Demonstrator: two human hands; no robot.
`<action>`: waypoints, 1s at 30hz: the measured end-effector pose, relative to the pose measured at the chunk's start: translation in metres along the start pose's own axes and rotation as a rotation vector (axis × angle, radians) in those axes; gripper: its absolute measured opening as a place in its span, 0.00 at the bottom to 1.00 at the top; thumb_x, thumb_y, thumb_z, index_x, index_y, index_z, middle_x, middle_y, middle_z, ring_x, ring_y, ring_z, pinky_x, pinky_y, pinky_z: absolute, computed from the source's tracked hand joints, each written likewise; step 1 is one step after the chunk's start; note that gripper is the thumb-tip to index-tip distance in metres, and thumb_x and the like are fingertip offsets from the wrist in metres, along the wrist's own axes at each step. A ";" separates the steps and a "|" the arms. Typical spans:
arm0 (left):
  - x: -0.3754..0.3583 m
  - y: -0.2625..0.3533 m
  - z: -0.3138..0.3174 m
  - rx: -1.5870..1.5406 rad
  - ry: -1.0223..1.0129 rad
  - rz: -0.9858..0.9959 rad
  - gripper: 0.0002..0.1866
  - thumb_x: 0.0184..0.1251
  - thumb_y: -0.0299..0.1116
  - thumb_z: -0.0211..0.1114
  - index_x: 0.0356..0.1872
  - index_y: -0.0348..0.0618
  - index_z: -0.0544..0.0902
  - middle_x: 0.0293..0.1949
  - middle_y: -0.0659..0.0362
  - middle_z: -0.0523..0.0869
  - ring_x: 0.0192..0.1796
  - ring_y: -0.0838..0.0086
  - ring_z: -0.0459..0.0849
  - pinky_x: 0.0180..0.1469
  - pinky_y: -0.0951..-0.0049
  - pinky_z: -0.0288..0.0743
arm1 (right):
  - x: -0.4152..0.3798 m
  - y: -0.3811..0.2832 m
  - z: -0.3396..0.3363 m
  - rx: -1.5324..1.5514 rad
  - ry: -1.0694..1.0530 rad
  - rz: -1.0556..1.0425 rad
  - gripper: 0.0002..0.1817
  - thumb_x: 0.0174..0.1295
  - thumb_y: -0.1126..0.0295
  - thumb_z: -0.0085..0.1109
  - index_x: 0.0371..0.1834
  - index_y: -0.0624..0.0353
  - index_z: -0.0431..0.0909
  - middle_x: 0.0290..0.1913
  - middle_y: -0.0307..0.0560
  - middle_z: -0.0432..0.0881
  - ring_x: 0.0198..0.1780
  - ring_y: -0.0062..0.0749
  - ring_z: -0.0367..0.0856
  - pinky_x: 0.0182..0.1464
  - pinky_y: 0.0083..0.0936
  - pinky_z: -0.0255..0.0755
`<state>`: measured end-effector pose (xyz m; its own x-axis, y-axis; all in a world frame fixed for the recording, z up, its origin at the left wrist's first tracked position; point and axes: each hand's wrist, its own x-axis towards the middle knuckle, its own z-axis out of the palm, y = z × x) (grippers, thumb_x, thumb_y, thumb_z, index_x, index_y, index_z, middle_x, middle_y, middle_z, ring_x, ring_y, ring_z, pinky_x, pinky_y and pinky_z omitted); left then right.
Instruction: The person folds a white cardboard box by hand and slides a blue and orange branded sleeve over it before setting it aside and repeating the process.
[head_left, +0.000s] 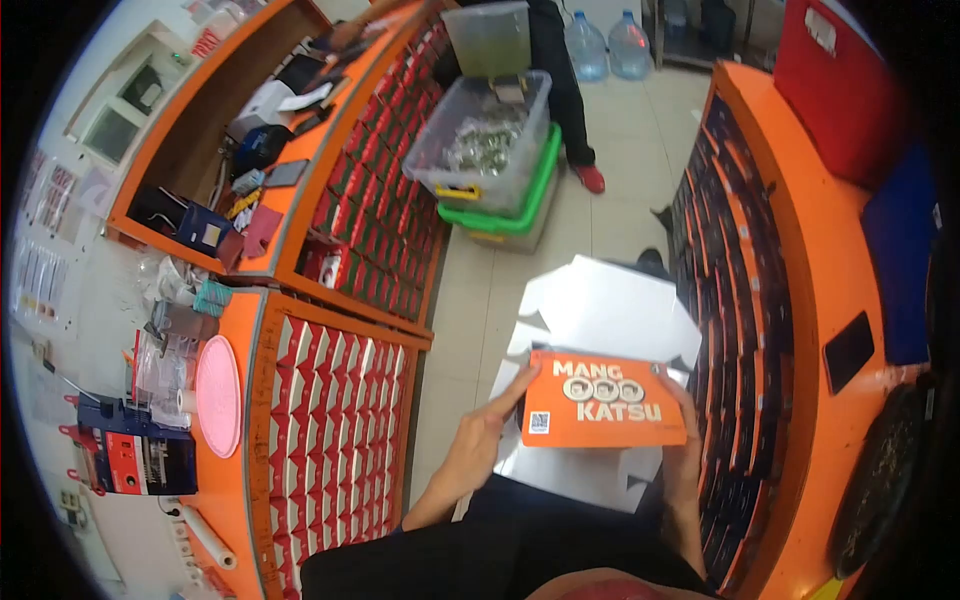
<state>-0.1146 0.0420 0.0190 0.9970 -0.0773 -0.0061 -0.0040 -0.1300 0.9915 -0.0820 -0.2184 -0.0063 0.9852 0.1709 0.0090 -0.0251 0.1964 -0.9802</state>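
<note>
An orange printed carton [606,402] lettered "MANG KATSU" sits between my two hands, its printed face turned up. My left hand [485,425] grips its left edge, with the thumb at the upper left corner. On the opposite edge, my right hand [682,428] is closed around the right side, its fingers partly hidden. Beneath the carton lie flat white die-cut card sheets [590,300] with notched edges, resting around my lap. The underside of the carton cannot be seen.
Red-and-white folded boxes [335,430] fill a rack at left, and dark boxes [712,330] fill the right-hand rack. A clear plastic bin [430,165] of small packets stands ahead beside another person's leg [565,90]. A pink oval lid [219,395] lies on the left counter.
</note>
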 end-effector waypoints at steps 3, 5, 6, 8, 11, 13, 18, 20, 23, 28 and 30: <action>0.004 0.025 0.003 0.021 0.037 -0.208 0.25 0.82 0.40 0.46 0.72 0.35 0.66 0.73 0.47 0.67 0.77 0.63 0.59 0.76 0.68 0.52 | -0.008 -0.005 -0.012 0.104 -0.119 0.068 0.31 0.78 0.52 0.32 0.73 0.64 0.62 0.74 0.54 0.63 0.76 0.40 0.59 0.76 0.37 0.51; 0.005 0.011 0.002 -0.045 0.029 -0.205 0.24 0.80 0.35 0.49 0.72 0.35 0.66 0.73 0.46 0.67 0.77 0.63 0.60 0.75 0.69 0.54 | -0.008 -0.010 -0.006 -0.031 -0.051 0.228 0.28 0.77 0.58 0.36 0.73 0.64 0.63 0.74 0.54 0.63 0.76 0.40 0.59 0.76 0.37 0.50; 0.006 0.008 0.003 -0.062 0.040 -0.215 0.24 0.80 0.33 0.50 0.72 0.35 0.66 0.73 0.47 0.66 0.77 0.63 0.59 0.75 0.68 0.54 | -0.009 -0.003 -0.005 -0.104 -0.018 0.211 0.26 0.75 0.61 0.41 0.71 0.65 0.66 0.73 0.56 0.65 0.75 0.39 0.61 0.75 0.35 0.53; 0.009 -0.010 0.003 -0.148 0.057 -0.191 0.24 0.77 0.26 0.52 0.72 0.39 0.68 0.75 0.45 0.62 0.77 0.62 0.59 0.75 0.67 0.55 | -0.007 0.019 -0.006 -0.071 0.022 0.197 0.23 0.71 0.71 0.51 0.69 0.64 0.70 0.75 0.56 0.59 0.76 0.41 0.59 0.76 0.36 0.52; 0.013 -0.038 -0.006 0.127 0.023 -0.204 0.24 0.75 0.24 0.53 0.71 0.45 0.72 0.77 0.47 0.58 0.78 0.59 0.58 0.75 0.62 0.55 | -0.009 0.059 -0.001 0.088 0.083 0.116 0.24 0.68 0.75 0.55 0.68 0.63 0.71 0.76 0.57 0.57 0.75 0.43 0.60 0.76 0.38 0.54; 0.022 -0.031 -0.009 0.430 -0.064 -0.023 0.28 0.70 0.29 0.60 0.71 0.49 0.71 0.78 0.46 0.53 0.79 0.53 0.53 0.76 0.55 0.51 | -0.002 0.047 -0.008 0.087 0.055 0.116 0.28 0.62 0.74 0.63 0.68 0.61 0.72 0.76 0.57 0.55 0.78 0.48 0.54 0.77 0.44 0.51; 0.053 0.014 -0.002 1.108 -0.564 0.243 0.59 0.31 0.53 0.82 0.73 0.58 0.64 0.78 0.42 0.48 0.79 0.42 0.46 0.74 0.31 0.31 | 0.036 -0.012 0.006 -1.173 -0.435 -0.242 0.56 0.41 0.55 0.79 0.76 0.53 0.60 0.75 0.61 0.53 0.78 0.59 0.48 0.74 0.64 0.45; 0.056 0.009 0.001 1.119 -0.586 0.266 0.58 0.32 0.53 0.82 0.73 0.58 0.65 0.77 0.42 0.51 0.78 0.43 0.49 0.74 0.31 0.32 | 0.038 -0.013 0.015 -1.245 -0.532 -0.177 0.60 0.39 0.52 0.79 0.78 0.52 0.55 0.75 0.61 0.54 0.77 0.60 0.50 0.73 0.67 0.44; 0.058 -0.008 0.007 1.143 -0.572 0.388 0.52 0.36 0.49 0.82 0.70 0.55 0.68 0.73 0.42 0.59 0.75 0.44 0.59 0.74 0.33 0.41 | 0.037 0.018 0.018 -1.344 -0.489 -0.248 0.69 0.33 0.48 0.81 0.81 0.48 0.47 0.75 0.61 0.55 0.78 0.57 0.51 0.67 0.78 0.43; 0.061 -0.010 0.012 1.036 -0.444 0.360 0.49 0.35 0.47 0.83 0.67 0.53 0.73 0.70 0.40 0.61 0.70 0.43 0.63 0.66 0.47 0.65 | 0.027 0.025 0.013 -1.499 -0.329 -0.360 0.66 0.39 0.46 0.77 0.81 0.48 0.45 0.78 0.61 0.50 0.78 0.56 0.50 0.66 0.79 0.45; 0.063 0.006 0.018 1.028 -0.470 0.357 0.50 0.34 0.47 0.84 0.67 0.53 0.73 0.68 0.40 0.63 0.68 0.42 0.64 0.66 0.46 0.65 | 0.018 0.004 0.006 -1.452 -0.421 -0.263 0.62 0.46 0.47 0.74 0.81 0.48 0.44 0.78 0.60 0.48 0.78 0.57 0.50 0.66 0.79 0.44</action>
<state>-0.0530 0.0189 0.0219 0.8015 -0.5980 -0.0097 -0.5506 -0.7441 0.3785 -0.0653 -0.2093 -0.0085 0.8112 0.5846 0.0159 0.5647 -0.7759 -0.2811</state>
